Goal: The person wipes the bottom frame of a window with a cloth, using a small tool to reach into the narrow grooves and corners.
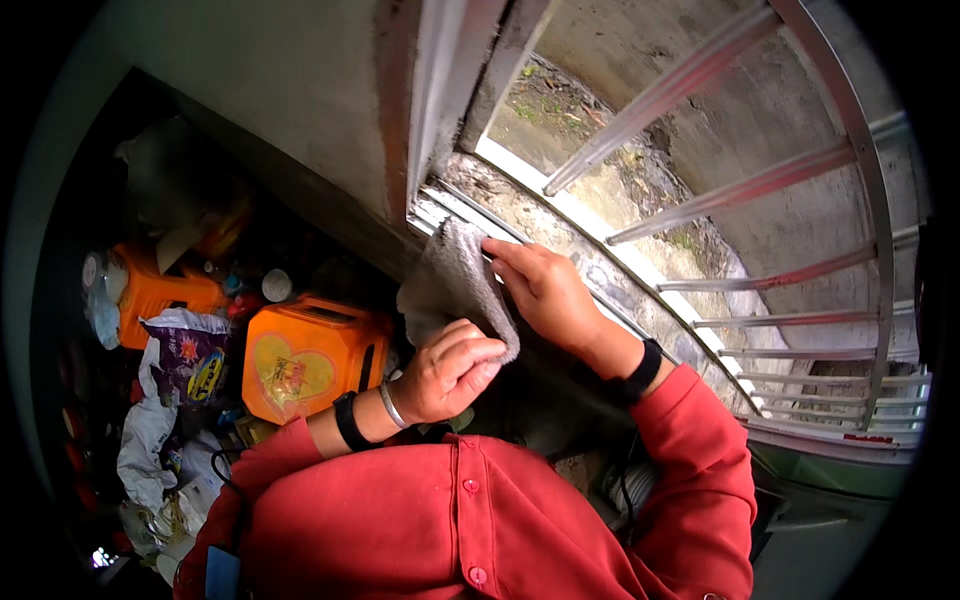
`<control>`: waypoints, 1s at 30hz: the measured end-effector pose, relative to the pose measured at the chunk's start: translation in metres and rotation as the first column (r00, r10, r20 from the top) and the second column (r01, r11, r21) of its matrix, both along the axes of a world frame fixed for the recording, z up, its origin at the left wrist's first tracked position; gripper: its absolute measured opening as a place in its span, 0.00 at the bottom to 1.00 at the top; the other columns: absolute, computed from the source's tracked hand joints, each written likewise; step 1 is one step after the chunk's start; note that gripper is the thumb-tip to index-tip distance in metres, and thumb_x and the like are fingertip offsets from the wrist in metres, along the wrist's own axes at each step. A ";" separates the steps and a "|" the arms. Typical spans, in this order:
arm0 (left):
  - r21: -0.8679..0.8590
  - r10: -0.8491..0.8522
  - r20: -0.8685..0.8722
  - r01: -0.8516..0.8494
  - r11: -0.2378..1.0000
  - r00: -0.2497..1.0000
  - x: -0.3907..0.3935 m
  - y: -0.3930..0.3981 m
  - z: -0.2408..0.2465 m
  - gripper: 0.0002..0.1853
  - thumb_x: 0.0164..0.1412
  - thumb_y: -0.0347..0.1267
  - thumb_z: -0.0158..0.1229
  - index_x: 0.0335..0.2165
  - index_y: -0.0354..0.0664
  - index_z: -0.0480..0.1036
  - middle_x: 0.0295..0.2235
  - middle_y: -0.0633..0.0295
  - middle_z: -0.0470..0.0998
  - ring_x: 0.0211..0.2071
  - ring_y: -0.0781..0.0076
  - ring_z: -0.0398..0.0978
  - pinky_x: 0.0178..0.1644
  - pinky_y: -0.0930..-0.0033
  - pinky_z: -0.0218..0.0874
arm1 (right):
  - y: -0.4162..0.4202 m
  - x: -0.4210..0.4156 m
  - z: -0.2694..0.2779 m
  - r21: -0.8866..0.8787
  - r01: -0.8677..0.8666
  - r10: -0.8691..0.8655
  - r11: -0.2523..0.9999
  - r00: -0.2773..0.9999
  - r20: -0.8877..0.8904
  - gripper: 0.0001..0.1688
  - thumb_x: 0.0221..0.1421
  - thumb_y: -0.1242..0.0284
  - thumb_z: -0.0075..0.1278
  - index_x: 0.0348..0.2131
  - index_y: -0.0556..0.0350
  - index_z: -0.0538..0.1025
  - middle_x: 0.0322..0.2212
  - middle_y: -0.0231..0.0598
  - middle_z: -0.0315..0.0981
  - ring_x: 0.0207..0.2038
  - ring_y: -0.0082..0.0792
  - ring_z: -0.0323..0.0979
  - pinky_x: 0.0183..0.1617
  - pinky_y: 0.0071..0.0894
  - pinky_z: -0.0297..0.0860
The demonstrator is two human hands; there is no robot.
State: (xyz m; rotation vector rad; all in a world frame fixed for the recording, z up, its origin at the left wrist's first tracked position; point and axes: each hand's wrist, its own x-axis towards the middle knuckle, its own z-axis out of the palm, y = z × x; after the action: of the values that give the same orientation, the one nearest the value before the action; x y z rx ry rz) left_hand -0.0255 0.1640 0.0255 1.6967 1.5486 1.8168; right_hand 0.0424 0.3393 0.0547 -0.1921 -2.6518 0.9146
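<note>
A grey cloth (457, 281) hangs between my two hands over the sliding track (435, 206) of a window. My left hand (448, 373) is closed around the cloth's lower edge, thumb and fingers pinching it. Higher up, my right hand (544, 292) has its fingertips on the cloth's right edge, close to the track. The cloth's top end rests at the corner where the track meets the window frame (431, 97). Part of the track is hidden behind the cloth and my right hand.
Metal window bars (697, 191) stand beyond the sill (547, 214), with a concrete wall (750, 120) outside. Left below are an orange plastic container (315, 356), a second orange container (161, 292), a purple detergent bag (191, 360) and white plastic bags (146, 442).
</note>
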 end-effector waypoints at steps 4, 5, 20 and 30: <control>0.035 -0.258 -0.058 0.260 0.965 0.964 0.034 0.005 -0.007 0.10 0.48 0.23 0.56 0.34 0.38 0.70 0.25 0.59 0.68 0.25 0.60 0.66 0.30 0.64 0.60 | -0.019 0.074 -0.006 -0.060 0.187 -0.186 0.980 0.982 0.017 0.16 0.53 0.76 0.49 0.44 0.51 0.72 0.18 0.43 0.63 0.21 0.43 0.65 0.26 0.36 0.63; 0.016 -0.388 -0.032 0.389 0.921 0.921 0.041 0.006 -0.006 0.12 0.47 0.23 0.57 0.34 0.39 0.70 0.24 0.62 0.66 0.25 0.62 0.64 0.31 0.65 0.59 | -0.023 0.097 -0.012 -0.053 0.228 -0.227 0.972 0.973 0.029 0.17 0.53 0.78 0.49 0.45 0.52 0.72 0.19 0.43 0.64 0.22 0.41 0.65 0.26 0.33 0.63; -0.197 -0.275 0.794 0.657 0.727 0.542 0.130 0.062 -0.001 0.11 0.61 0.29 0.50 0.40 0.34 0.71 0.36 0.66 0.74 0.38 0.83 0.68 0.43 0.78 0.61 | -0.081 0.304 -0.035 -0.502 0.693 -0.546 0.518 0.719 0.429 0.14 0.58 0.74 0.44 0.44 0.60 0.72 0.37 0.34 0.74 0.42 0.23 0.69 0.47 0.22 0.63; -0.207 -0.285 0.846 0.772 0.601 0.449 0.173 0.090 0.010 0.12 0.61 0.27 0.49 0.41 0.32 0.71 0.37 0.61 0.76 0.38 0.78 0.72 0.45 0.75 0.63 | -0.115 0.331 -0.041 -0.471 0.678 -0.697 0.564 0.697 0.169 0.14 0.55 0.76 0.47 0.43 0.57 0.72 0.33 0.45 0.74 0.35 0.37 0.74 0.39 0.27 0.68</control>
State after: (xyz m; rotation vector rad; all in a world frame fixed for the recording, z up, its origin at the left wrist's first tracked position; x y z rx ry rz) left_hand 0.1475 0.2544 0.0355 0.7894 0.8307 1.1995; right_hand 0.3734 0.2239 0.0140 -1.2342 -1.9157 1.2433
